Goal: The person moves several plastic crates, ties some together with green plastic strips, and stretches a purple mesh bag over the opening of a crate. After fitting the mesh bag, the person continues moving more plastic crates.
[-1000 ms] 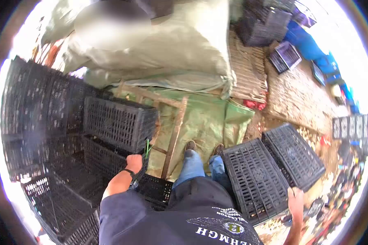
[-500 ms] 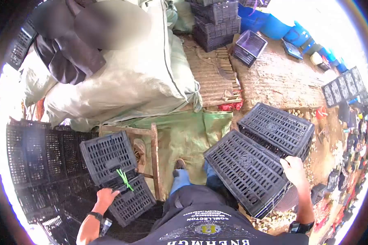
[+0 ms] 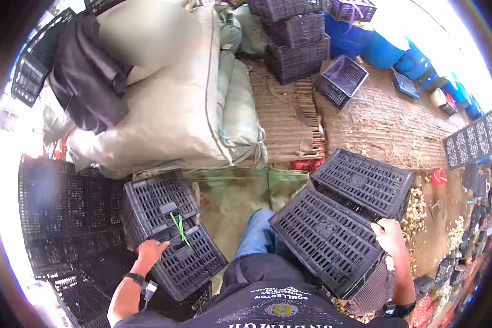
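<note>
My left hand [image 3: 152, 255] is closed on the upper edge of a black slatted plastic crate [image 3: 190, 262], its fingers hooked over the rim. Touching that crate on its far side is another black crate [image 3: 161, 203], and bright green ties [image 3: 179, 228] lie where the two meet. On the other side, my right hand [image 3: 389, 236] grips the edge of a larger-looking black crate [image 3: 327, 238] that leans by my right leg. A further black crate [image 3: 363, 180] lies right behind it.
Stuffed white sacks [image 3: 164, 109] stand ahead on the left. Stacked black crates [image 3: 71, 213] fill the left side. More crates [image 3: 295, 49] and blue barrels [image 3: 385, 49] are at the back. Pale pieces [image 3: 415, 213] and a red bucket [image 3: 439, 177] lie on the right-hand floor.
The left crates, with my left hand on them, have shifted right, now covering most of a wooden frame. The right crates have moved slightly. The whole view has tilted a little.
</note>
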Available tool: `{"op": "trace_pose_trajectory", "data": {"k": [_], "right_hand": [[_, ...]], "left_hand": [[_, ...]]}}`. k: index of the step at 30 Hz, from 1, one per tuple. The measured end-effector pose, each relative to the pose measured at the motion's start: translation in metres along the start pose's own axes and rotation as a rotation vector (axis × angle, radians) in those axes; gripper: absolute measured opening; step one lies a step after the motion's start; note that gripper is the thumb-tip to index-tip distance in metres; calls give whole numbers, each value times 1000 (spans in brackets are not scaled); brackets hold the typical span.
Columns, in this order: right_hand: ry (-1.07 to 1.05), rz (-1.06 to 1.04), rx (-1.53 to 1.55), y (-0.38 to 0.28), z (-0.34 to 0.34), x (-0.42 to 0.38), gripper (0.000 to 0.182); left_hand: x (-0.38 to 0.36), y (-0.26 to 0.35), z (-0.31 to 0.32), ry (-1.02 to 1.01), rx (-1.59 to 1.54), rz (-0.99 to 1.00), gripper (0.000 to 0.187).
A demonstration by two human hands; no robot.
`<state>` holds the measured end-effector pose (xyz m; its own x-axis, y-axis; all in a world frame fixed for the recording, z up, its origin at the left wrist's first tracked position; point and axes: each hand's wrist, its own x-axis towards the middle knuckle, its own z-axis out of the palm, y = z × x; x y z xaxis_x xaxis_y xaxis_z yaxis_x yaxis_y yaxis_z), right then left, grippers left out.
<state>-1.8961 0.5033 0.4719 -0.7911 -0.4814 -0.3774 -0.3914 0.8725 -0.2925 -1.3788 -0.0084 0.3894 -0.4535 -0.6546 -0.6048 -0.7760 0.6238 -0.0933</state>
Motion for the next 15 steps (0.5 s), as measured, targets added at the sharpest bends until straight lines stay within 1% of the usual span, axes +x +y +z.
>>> {"op": "trace_pose_trajectory", "data": {"k": [1, 3, 7, 9, 11, 12, 13, 15], "right_hand": [[10, 12, 0, 8, -3, 7, 30], [43, -22, 34, 16, -9, 18, 29], [47, -28, 107, 60, -33, 58, 29], [42, -35, 50, 76, -50, 69, 29], [29, 172, 143, 89, -74, 81, 29], [44, 201, 223, 94, -89, 82, 32], [75, 272, 170, 129, -93, 75, 34], [115, 274, 226, 146, -126, 73, 34]], "left_hand": [[6, 11, 4, 20, -36, -19, 62], [21, 22, 8, 0, -3, -77, 62], [52, 41, 3, 11, 33, -35, 62], [63, 65, -2, 20, -10, -53, 61], [76, 85, -15, -38, 37, -84, 63], [84, 89, -16, -43, 18, -92, 62], [90, 88, -16, -61, 6, -97, 62], [91, 90, -13, -136, 24, -98, 62]]}}
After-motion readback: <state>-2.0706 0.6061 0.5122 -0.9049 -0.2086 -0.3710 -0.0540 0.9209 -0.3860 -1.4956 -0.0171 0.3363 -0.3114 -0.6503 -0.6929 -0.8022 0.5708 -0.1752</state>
